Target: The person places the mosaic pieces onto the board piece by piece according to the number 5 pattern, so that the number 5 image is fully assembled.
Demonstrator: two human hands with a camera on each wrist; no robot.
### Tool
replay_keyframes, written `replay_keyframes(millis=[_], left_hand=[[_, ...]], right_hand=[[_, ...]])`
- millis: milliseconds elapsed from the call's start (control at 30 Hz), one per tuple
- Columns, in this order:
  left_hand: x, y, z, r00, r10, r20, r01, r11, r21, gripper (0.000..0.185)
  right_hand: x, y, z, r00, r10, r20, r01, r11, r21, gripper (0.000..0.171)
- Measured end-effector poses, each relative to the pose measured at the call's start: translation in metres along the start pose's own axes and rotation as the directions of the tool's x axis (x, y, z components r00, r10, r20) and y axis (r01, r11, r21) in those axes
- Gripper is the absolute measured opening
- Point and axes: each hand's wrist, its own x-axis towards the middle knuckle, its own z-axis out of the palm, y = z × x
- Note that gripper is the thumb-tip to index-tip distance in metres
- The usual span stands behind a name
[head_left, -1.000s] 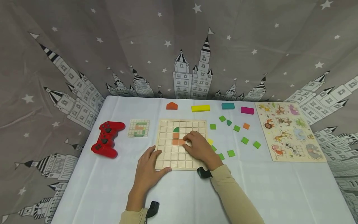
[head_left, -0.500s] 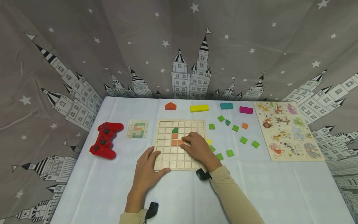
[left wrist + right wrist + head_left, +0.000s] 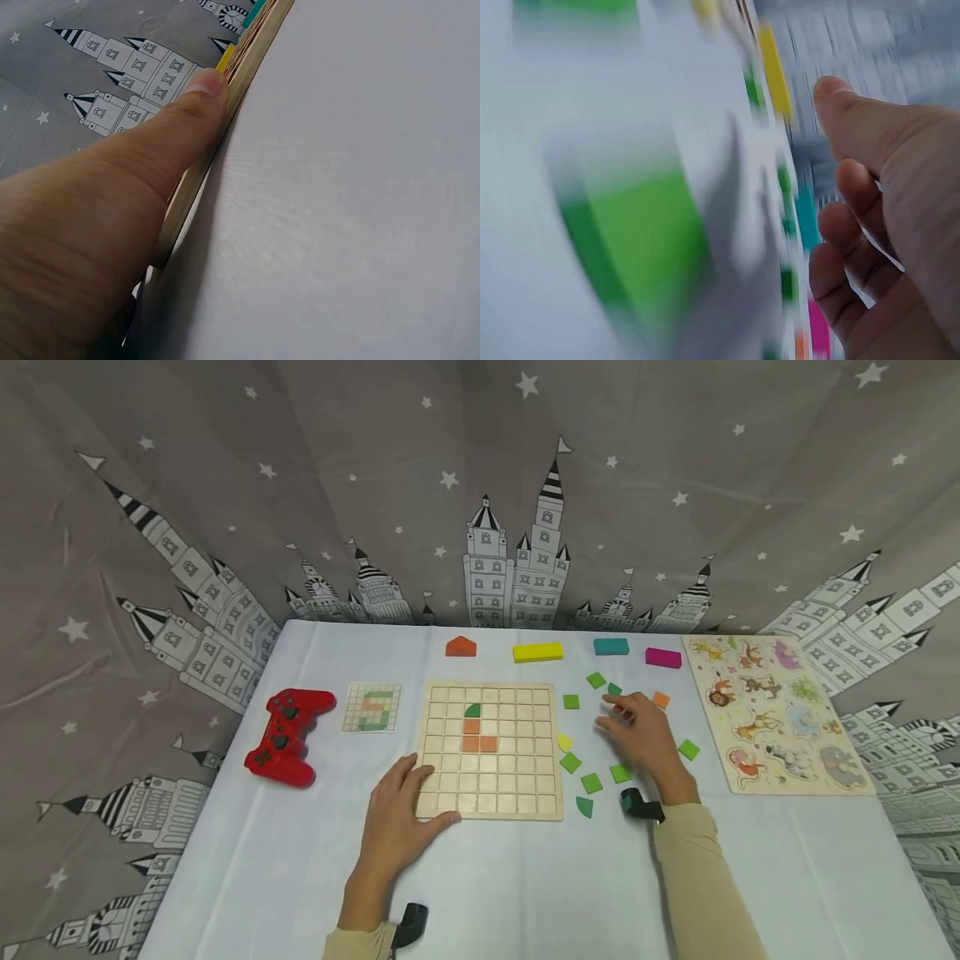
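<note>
A wooden grid board (image 3: 513,789) lies flat on the table. On it sit a dark green quarter-round tile (image 3: 472,711) and, below that, three orange square tiles (image 3: 471,727) in an L. My left hand (image 3: 397,814) rests at the board's near-left corner, fingers spread at the left edge; in the left wrist view its thumb (image 3: 191,112) lies along the near edge. To the right of the board, my right hand (image 3: 645,739) hovers over loose green square tiles (image 3: 592,783), fingers loosely bent, nothing between them. The right wrist view is blurred by motion.
A small pattern card (image 3: 372,707) lies left of the board, beside a red game controller (image 3: 288,737). Several coloured blocks, including a yellow one (image 3: 537,652), line the back. An animal puzzle board (image 3: 780,714) lies at the right; an orange tile (image 3: 661,699) is near it.
My right hand has let go of the third orange tile on the board and moved right, over the loose tiles. The left hand has stayed at the board's corner.
</note>
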Motion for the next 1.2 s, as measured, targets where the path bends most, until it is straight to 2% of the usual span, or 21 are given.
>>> replay_keyframes(millis=[133,300,667,867,1200], left_hand=[[-0.001,-0.001,0.000,1.000,0.001,-0.008,-0.001,1.000,-0.002,0.087],[0.000,-0.003,0.003,1.000,0.014,-0.011,-0.014,1.000,-0.002,0.087],[-0.001,-0.003,0.004,0.999,0.031,-0.045,-0.030,0.999,0.010,0.086],[-0.001,-0.003,0.003,0.999,0.023,-0.042,-0.022,1.000,0.006,0.086],[0.001,-0.001,0.002,1.000,0.006,-0.014,-0.006,1.000,-0.003,0.087]], right_hand=[[0.005,0.038,-0.026,0.997,0.070,-0.032,-0.071,0.997,-0.038,0.047],[0.008,0.060,-0.048,0.983,0.183,-0.028,-0.185,0.975,-0.120,0.050],[0.014,0.069,-0.053,0.967,0.255,-0.017,-0.255,0.955,-0.150,0.045],[0.016,0.070,-0.050,0.962,0.271,-0.032,-0.272,0.952,-0.139,0.042],[0.016,0.064,-0.050,0.958,0.286,0.005,-0.282,0.945,-0.165,0.040]])
